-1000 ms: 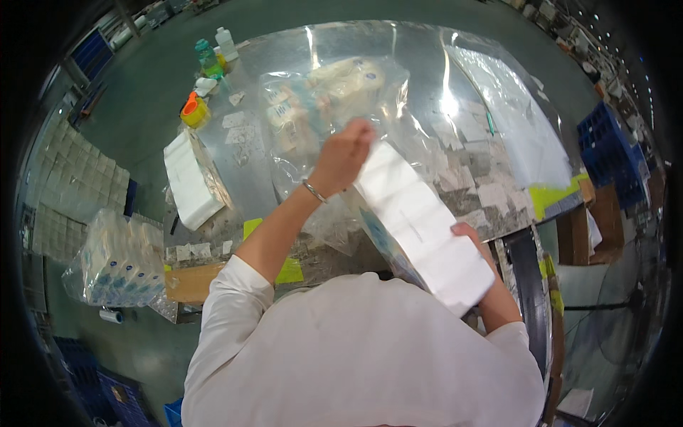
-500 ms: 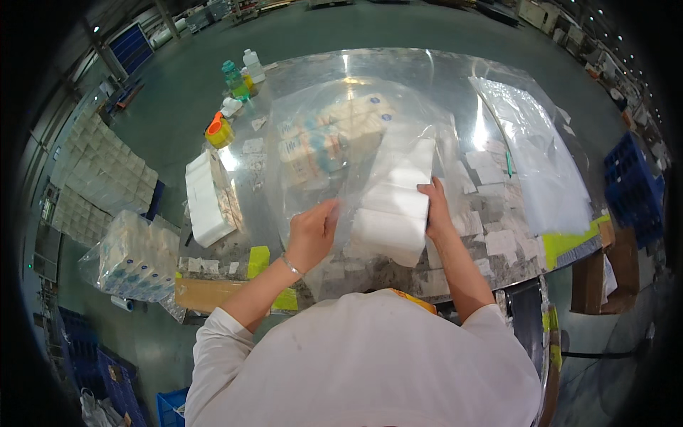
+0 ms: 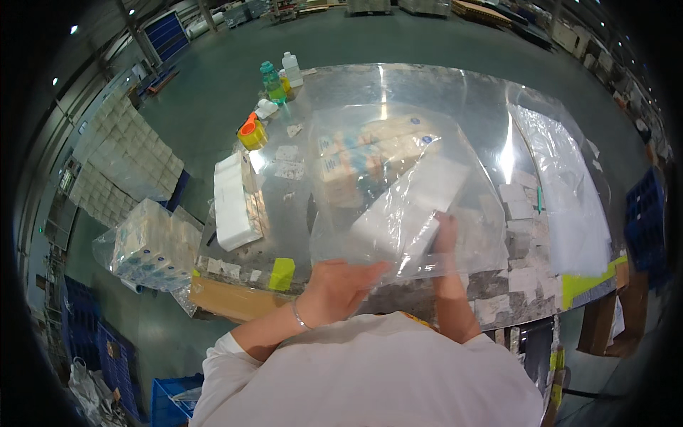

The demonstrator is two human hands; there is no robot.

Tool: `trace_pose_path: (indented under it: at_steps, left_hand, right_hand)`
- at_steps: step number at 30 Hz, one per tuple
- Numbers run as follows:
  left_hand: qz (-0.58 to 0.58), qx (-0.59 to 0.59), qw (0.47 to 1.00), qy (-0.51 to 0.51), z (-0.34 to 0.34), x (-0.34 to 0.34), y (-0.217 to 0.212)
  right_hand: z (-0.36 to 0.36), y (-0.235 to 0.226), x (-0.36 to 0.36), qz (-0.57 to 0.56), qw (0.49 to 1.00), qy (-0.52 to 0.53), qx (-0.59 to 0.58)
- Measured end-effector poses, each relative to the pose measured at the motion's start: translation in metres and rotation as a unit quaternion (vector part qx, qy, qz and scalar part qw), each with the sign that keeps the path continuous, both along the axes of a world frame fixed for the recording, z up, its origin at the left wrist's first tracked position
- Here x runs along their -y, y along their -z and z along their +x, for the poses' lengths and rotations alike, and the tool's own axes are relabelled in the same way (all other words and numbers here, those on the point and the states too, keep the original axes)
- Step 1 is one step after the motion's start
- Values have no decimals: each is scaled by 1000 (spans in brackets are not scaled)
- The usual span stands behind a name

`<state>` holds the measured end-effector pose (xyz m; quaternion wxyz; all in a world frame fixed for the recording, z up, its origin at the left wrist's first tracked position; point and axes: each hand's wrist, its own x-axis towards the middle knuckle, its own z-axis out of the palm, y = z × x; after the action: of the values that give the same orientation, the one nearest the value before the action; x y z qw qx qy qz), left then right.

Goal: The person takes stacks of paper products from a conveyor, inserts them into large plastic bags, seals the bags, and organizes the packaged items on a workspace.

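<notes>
A large clear plastic bag point(image 3: 398, 142) lies open toward me on the table point(image 3: 441, 85). Inside it are packs of tissue point(image 3: 356, 160) at the far end. My left hand point(image 3: 341, 285) grips the bag's near edge at the mouth. My right hand point(image 3: 445, 235) is inside the bag, pressed against a white rectangular pack point(image 3: 409, 206) that lies slanted in the bag. A bracelet sits on my left wrist.
A white stack of packs point(image 3: 231, 203) lies at the table's left edge. An orange-yellow tape roll point(image 3: 250, 132) and bottles point(image 3: 281, 75) stand at the far left corner. More clear bags point(image 3: 569, 185) lie right. Wrapped bundles point(image 3: 153, 245) and blue crates point(image 3: 99, 349) sit on the floor left.
The white pack has gone from raised in my right hand down into the bag. My left hand dropped from the bag's top to its near edge. My right hand is now inside the bag.
</notes>
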<state>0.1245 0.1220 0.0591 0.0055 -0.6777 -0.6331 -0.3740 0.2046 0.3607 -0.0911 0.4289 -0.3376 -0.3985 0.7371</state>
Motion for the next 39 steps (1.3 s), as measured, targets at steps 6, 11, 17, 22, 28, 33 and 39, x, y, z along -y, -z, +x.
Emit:
trace_pose_path:
  at_steps: [6, 11, 17, 22, 28, 33, 39]
  left_hand:
    - [136, -103, 981, 97, -8, 0, -30]
    - [252, -33, 953, 162, -10, -27, -30]
    - [223, 33, 964, 142, -36, -24, -31]
    - [165, 141, 955, 201, -29, -24, -24]
    - [103, 213, 930, 282, -19, -18, -11]
    - [-159, 276, 908, 273, -32, -15, 9]
    - [-247, 249, 932, 93, -61, 17, 144]
  right_hand:
    - [-67, -100, 10, 97, 990, 52, 82]
    - [-190, -110, -27, 159, 928, 94, 325]
    - [-233, -120, -26, 505, 686, -156, 500]
    - [-246, -97, -65, 715, 524, -81, 456]
    - [-265, -84, -102, 709, 513, -47, 482]
    - [-262, -69, -123, 729, 432, -67, 527]
    - [-104, 27, -93, 547, 760, 17, 350]
